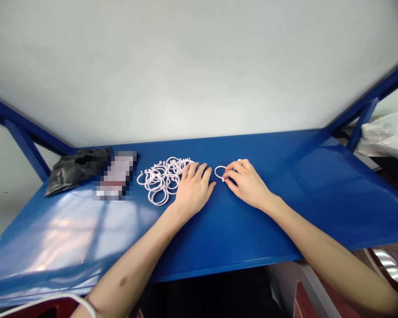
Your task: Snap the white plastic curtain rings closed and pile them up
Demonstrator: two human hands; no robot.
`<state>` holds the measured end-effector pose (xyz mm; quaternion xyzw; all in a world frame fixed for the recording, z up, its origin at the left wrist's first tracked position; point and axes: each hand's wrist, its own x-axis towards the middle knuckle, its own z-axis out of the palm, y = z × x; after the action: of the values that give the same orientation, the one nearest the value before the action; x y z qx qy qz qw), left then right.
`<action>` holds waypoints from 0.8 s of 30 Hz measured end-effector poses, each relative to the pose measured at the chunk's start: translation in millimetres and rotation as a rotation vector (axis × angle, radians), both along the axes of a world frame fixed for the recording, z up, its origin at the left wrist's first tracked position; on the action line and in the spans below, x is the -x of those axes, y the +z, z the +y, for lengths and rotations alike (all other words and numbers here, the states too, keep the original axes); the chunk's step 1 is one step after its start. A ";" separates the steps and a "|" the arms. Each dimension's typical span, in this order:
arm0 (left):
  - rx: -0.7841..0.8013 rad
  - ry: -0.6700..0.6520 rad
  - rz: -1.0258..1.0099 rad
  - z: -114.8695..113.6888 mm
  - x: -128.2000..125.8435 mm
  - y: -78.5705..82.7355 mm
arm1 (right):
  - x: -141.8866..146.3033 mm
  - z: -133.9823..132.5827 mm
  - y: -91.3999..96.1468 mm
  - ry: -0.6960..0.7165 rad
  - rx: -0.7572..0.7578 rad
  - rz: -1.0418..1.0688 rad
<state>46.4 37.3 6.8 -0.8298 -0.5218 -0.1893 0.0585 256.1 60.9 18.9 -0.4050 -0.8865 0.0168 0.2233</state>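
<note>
A tangled pile of white plastic curtain rings (159,176), each with a small knob, lies on the blue tabletop (219,238). My left hand (195,187) rests palm down at the pile's right side, fingers stretched out and partly covering some rings. To its right, my right hand (247,181) pinches a single white curtain ring (220,168) at the table surface. The ring's loop sticks out to the left of the fingertips, and the rest of it is hidden. A small white bit (239,160) shows behind the right fingers; I cannot tell whether it belongs to this ring.
A black plastic bag (76,170) lies at the left, beside a blurred-out flat item (117,174). Behind the table rises a pale wall (199,79). Blue frame bars (363,126) flank both sides. A clear plastic bag (386,137) sits beyond the right edge.
</note>
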 end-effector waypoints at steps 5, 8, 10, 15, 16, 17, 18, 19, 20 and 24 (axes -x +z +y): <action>-0.078 -0.145 -0.022 -0.5 -0.8 -1.3 | 0.8 -0.8 -4.0 0.134 0.100 0.026; -0.076 -0.233 -0.048 0.8 -0.3 -2.0 | 4.0 -3.4 -5.1 0.178 0.166 0.132; -0.037 -0.254 -0.115 1.4 -0.3 0.6 | 5.7 -5.5 -2.7 0.165 0.189 0.250; 0.064 -0.119 -0.572 -1.1 -2.0 16.6 | 4.9 -8.7 8.9 -0.009 0.213 0.503; 0.098 -0.088 -0.660 -2.0 -2.4 19.8 | 4.6 -9.0 10.0 -0.026 0.230 0.514; 0.141 -0.070 -0.731 -2.8 -2.8 22.5 | 4.6 -9.4 10.3 -0.033 0.248 0.520; 0.188 -0.063 -0.785 -3.6 -3.2 24.6 | 4.8 -9.8 9.8 -0.034 0.263 0.527; 0.232 -0.067 -0.825 -4.3 -3.7 26.1 | 5.3 -10.3 8.7 -0.033 0.271 0.536; 0.271 -0.075 -0.853 -5.0 -4.2 27.1 | 5.9 -10.9 7.3 -0.032 0.274 0.543; 0.355 -0.103 -0.849 -8.7 -7.0 28.2 | 7.5 -12.5 3.0 -0.027 0.238 0.534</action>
<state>53.4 28.7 35.0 -0.7006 -0.4821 -0.4228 -0.3130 248.6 48.3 21.9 -0.4214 -0.7826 0.2238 0.4000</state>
